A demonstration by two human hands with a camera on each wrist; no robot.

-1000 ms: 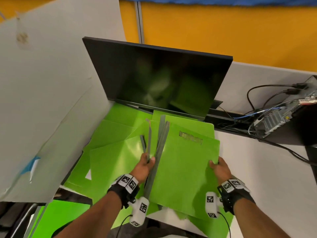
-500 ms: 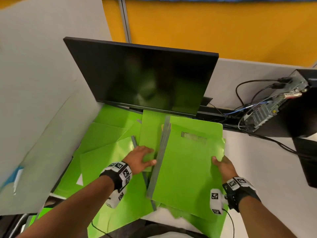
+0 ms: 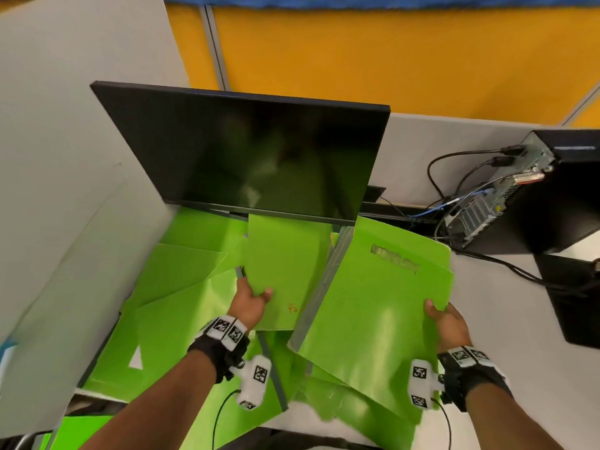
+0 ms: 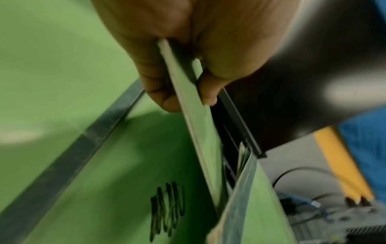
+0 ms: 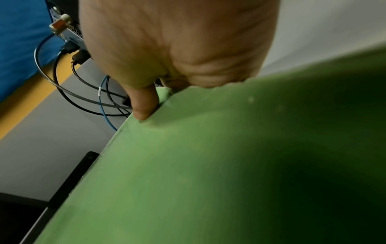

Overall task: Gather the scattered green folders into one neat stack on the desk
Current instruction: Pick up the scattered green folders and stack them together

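My left hand (image 3: pixel 250 297) pinches the left edge of a single green folder (image 3: pixel 285 271), thumb on top, holding it tilted in front of the monitor; the same pinch on the folder's edge (image 4: pixel 194 115) shows in the left wrist view. My right hand (image 3: pixel 444 319) grips the right edge of a thicker green folder bundle (image 3: pixel 373 313) with a grey spine and a torn label, thumb on its top face (image 5: pixel 208 165). Several more green folders (image 3: pixel 175 306) lie scattered flat on the desk at the left and under both held ones.
A black monitor (image 3: pixel 253 154) stands just behind the folders. A grey partition (image 3: pixel 65 157) walls the left side. A computer case (image 3: pixel 535 196) with cables (image 3: pixel 454 177) sits at the right on the white desk (image 3: pixel 506 336). Another green folder (image 3: pixel 81 427) lies below the desk's near-left edge.
My left hand went from resting on the folder to lifting it by its left edge. The right-hand bundle shifted right, opening a gap at the grey spine.
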